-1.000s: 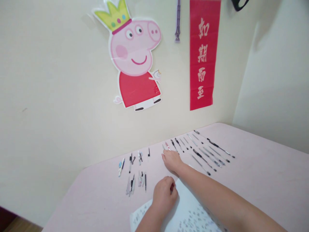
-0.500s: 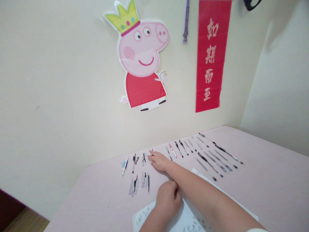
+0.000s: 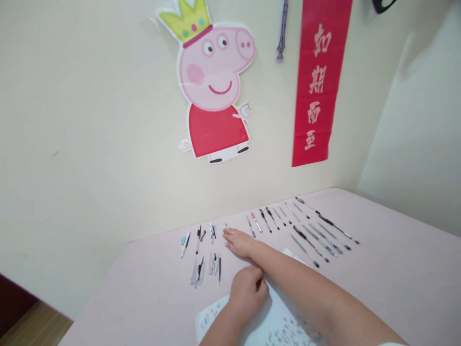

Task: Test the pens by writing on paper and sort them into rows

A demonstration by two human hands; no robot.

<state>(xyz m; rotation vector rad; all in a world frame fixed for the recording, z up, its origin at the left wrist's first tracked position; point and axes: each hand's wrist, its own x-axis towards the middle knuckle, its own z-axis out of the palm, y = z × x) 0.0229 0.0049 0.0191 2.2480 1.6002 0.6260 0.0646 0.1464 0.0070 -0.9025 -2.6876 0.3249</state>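
Observation:
My right hand (image 3: 238, 242) reaches across to the back of the table, palm down, its fingers stretched out low over the surface. A thin dark tip, perhaps of a pen (image 3: 226, 225), shows just past its fingers; the rest is hidden. My left hand (image 3: 248, 292) rests curled into a loose fist on a sheet of paper (image 3: 284, 327) with handwriting, beneath the right forearm. Nothing sticks out of it. Left of my right hand lie small groups of pen parts (image 3: 212, 232), a black refill (image 3: 219, 270) and a blue-and-white pen (image 3: 185, 245).
Several pens and refills (image 3: 302, 235) lie in slanted rows on the pink table (image 3: 137, 288) at the right. A pink pen (image 3: 256, 222) lies near the wall edge. Above, the wall bears a cartoon pig cutout (image 3: 218, 129) and a red banner (image 3: 317, 96).
My right hand has drawn slightly right, away from the pen parts at its left, and its fingers are closer together. My left hand stays on the paper. The view has shifted a little.

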